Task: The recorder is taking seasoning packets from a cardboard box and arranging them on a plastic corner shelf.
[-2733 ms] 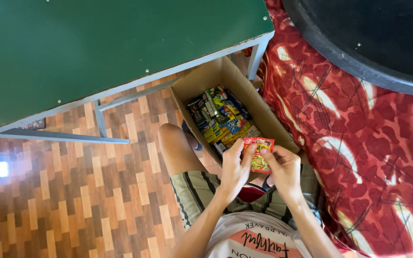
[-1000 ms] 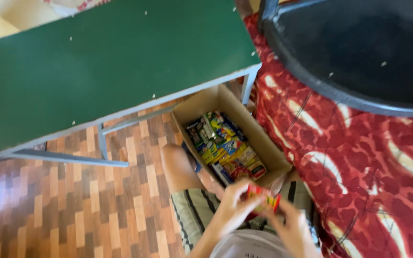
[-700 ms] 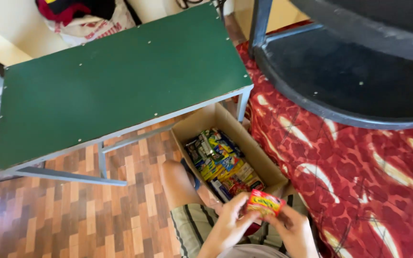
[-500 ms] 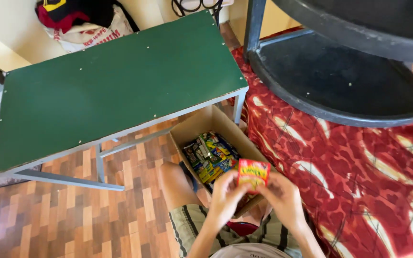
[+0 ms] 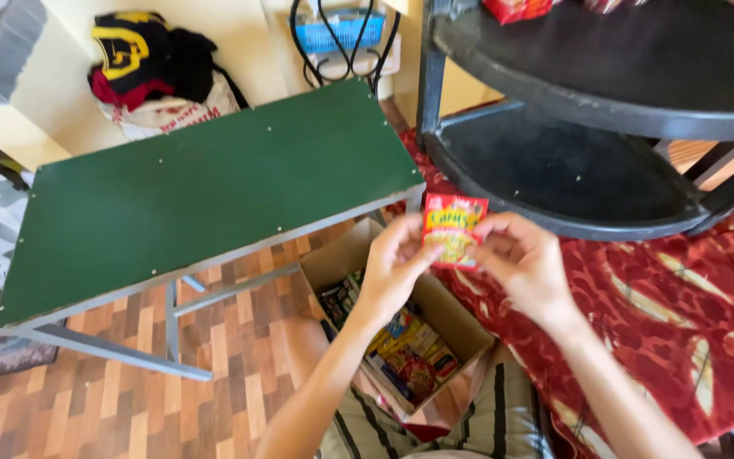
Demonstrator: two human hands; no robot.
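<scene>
the small red and yellow packet (image 5: 454, 229) is held up in front of the person, pinched at its left edge by the left hand (image 5: 394, 270) and at its right edge by the right hand (image 5: 520, 263), both closed on it. it hangs above the open cardboard box (image 5: 333, 259) of more packets, just below the black round shelf (image 5: 571, 174). the step in hand looks like lifting one packet toward the shelf; placing it would call for a short reach up and forward over the shelf rim. the green surface (image 5: 206, 191) stands to the left, and red items, perhaps more packets, sit on the upper shelf (image 5: 605, 76).
</scene>
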